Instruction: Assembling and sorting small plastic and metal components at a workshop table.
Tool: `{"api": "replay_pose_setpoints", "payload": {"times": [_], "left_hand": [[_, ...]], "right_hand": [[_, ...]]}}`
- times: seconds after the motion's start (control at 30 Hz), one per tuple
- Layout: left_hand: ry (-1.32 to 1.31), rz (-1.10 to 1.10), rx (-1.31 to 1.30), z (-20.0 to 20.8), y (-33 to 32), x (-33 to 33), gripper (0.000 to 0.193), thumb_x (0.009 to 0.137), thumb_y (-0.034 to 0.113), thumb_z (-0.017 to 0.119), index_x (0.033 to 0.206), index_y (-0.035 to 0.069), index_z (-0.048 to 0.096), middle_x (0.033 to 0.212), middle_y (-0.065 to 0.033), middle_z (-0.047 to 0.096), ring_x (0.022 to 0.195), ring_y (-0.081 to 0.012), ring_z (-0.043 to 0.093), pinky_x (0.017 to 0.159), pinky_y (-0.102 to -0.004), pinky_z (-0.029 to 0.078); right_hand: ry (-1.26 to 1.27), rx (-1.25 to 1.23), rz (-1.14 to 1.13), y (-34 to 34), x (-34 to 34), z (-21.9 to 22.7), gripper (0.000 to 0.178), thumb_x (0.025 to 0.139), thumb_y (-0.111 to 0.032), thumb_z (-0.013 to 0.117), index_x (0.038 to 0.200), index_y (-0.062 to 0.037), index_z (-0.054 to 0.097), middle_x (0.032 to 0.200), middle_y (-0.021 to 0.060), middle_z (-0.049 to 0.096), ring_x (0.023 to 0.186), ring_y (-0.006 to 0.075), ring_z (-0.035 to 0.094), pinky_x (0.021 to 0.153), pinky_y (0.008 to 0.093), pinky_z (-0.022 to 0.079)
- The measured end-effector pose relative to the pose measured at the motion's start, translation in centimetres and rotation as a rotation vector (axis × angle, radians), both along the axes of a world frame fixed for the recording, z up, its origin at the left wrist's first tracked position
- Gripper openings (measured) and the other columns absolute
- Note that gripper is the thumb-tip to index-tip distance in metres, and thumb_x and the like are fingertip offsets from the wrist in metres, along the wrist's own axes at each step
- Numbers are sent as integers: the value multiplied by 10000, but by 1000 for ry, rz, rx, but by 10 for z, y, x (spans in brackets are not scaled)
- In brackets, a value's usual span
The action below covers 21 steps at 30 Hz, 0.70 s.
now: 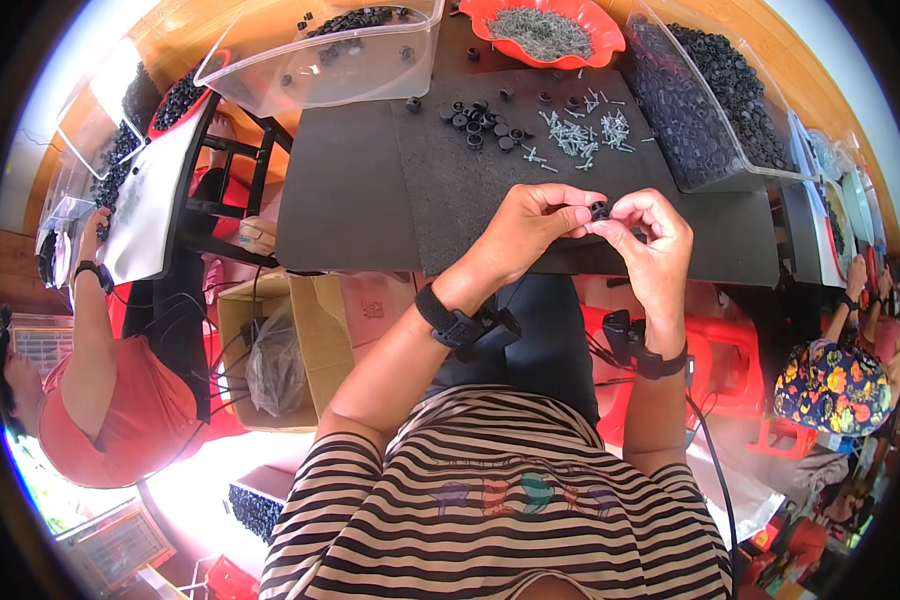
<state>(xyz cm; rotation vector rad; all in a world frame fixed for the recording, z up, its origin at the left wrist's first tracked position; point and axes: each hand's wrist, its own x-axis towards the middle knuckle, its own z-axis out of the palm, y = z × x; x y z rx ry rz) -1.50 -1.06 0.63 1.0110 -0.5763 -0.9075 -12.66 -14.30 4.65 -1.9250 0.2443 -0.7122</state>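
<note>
Over the front part of the dark table (345,215), my left hand (545,222) and my right hand (650,232) meet at a small black plastic part (599,210). The left thumb and fingers pinch it from one side. On its other side the right thumb and forefinger close on it or on something tiny beside it, too small to make out. Beyond my hands lie a loose group of black round caps (478,122) and a spread of silver screws (570,138). A second small heap of screws (616,130) is just right of that one.
A red scalloped bowl (490,12) of screws stands at the back. Clear bins of black parts flank it: one bin (300,85) at left, another bin (720,180) at right. A person in red (120,410) works at left; others sit at right. A cardboard box (320,340) stands below the table.
</note>
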Motion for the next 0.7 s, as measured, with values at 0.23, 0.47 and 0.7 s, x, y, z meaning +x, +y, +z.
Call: {"api": "replay_pose_setpoints", "payload": {"times": [0.23, 0.47, 0.7], "left_hand": [[-7, -9, 3, 4, 1, 0, 260, 944, 78, 592, 1180, -26, 626, 1000, -39, 659, 855, -80, 583, 798, -229, 510], [-1, 1, 20, 3, 1, 0, 269, 939, 86, 603, 1183, -25, 626, 999, -42, 660, 860, -82, 589, 810, -227, 511], [53, -4, 3, 3, 1, -1, 270, 938, 86, 606, 1184, -24, 626, 1005, -46, 662, 864, -80, 594, 811, -223, 514]], "right_hand": [[-77, -45, 65, -1, 3, 0, 173, 729, 44, 762, 805, 16, 609, 835, 45, 618, 735, 94, 603, 651, 233, 487], [-67, 73, 48, 2, 1, -13, 155, 748, 49, 752, 811, 10, 615, 837, 33, 599, 714, 79, 572, 633, 217, 467], [-206, 395, 50, 11, 4, -28, 144, 801, 50, 724, 828, -8, 595, 836, -1, 574, 729, 50, 522, 652, 198, 437]]}}
